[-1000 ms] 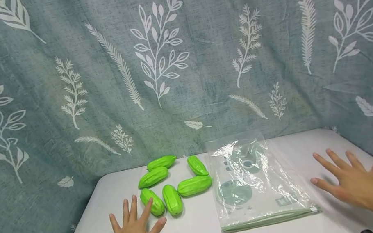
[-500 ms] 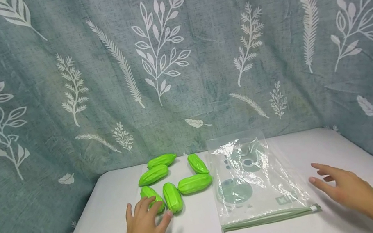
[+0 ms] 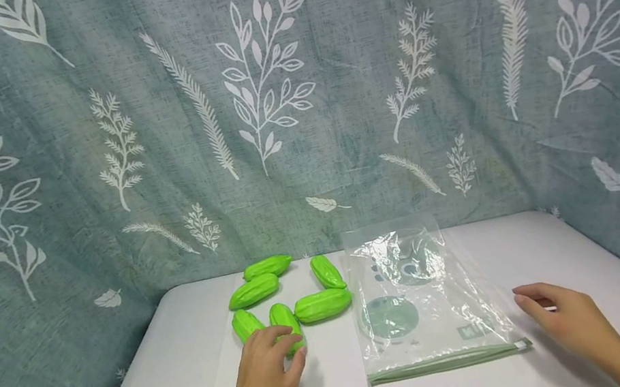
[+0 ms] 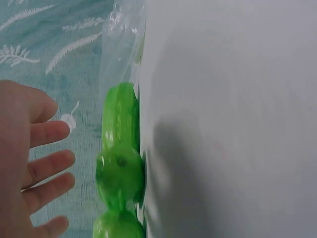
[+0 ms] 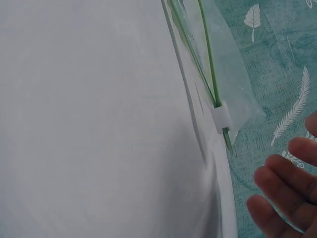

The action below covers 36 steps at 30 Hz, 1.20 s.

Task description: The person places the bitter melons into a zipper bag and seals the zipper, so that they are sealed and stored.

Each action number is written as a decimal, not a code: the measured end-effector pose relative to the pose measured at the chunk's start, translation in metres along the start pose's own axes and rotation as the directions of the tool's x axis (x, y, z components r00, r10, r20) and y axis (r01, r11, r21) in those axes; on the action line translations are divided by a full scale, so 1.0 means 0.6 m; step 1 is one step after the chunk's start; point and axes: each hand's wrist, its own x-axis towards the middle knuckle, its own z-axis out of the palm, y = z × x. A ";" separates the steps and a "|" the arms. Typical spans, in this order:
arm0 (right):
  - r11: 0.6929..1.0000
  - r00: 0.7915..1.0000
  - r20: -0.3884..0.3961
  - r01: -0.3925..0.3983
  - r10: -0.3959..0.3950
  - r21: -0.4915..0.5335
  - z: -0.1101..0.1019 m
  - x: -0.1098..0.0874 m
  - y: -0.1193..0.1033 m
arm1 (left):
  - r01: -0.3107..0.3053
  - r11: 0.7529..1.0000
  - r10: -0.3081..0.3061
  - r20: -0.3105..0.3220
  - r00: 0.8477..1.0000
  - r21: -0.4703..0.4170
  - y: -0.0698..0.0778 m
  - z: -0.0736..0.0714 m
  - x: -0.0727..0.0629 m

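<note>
Several bright green, ridged, cucumber-like vegetables [image 3: 323, 305] lie at the back left of the white table. My left hand [image 3: 267, 374] hovers over the nearest two, its fingers loosely bent and partly covering them. In the left wrist view those fingers [image 4: 52, 168] are spread and apart from the green vegetables [image 4: 121, 173]. A clear zip bag [image 3: 395, 344] lies flat right of them, its green zip edge toward me. Beside its right corner, my right hand [image 3: 574, 316] is relaxed and holds nothing. The right wrist view shows the white slider [image 5: 222, 118] apart from the fingers [image 5: 277, 186].
A white table [image 3: 174, 376] carries everything. Behind it and along both sides hangs a grey-green curtain [image 3: 297, 119] with white leaf prints. The bag's far end reaches the table's back edge, close to the curtain.
From spread fingers, both hands have relaxed into a looser bend. My left hand has moved right over the vegetables; my right hand has moved slightly left toward the bag. Vegetables and bag stay put.
</note>
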 end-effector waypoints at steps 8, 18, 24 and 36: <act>0.998 0.998 -0.023 -0.057 0.058 0.026 0.004 -0.009 -0.021 | -0.045 0.997 0.050 0.063 0.997 -0.069 0.037 0.020 0.018; 0.989 0.997 0.059 -0.064 0.056 0.130 0.018 -0.018 -0.051 | -0.008 0.973 0.058 0.211 0.976 -0.229 0.074 0.057 0.043; 0.982 0.997 0.071 -0.015 0.002 0.186 0.025 -0.020 -0.057 | -0.017 0.962 0.098 0.288 0.952 -0.271 0.097 0.075 0.059; 0.934 0.988 0.152 -0.029 -0.027 0.357 0.035 -0.023 -0.060 | -0.117 0.942 0.228 0.345 0.911 -0.314 0.147 0.111 0.076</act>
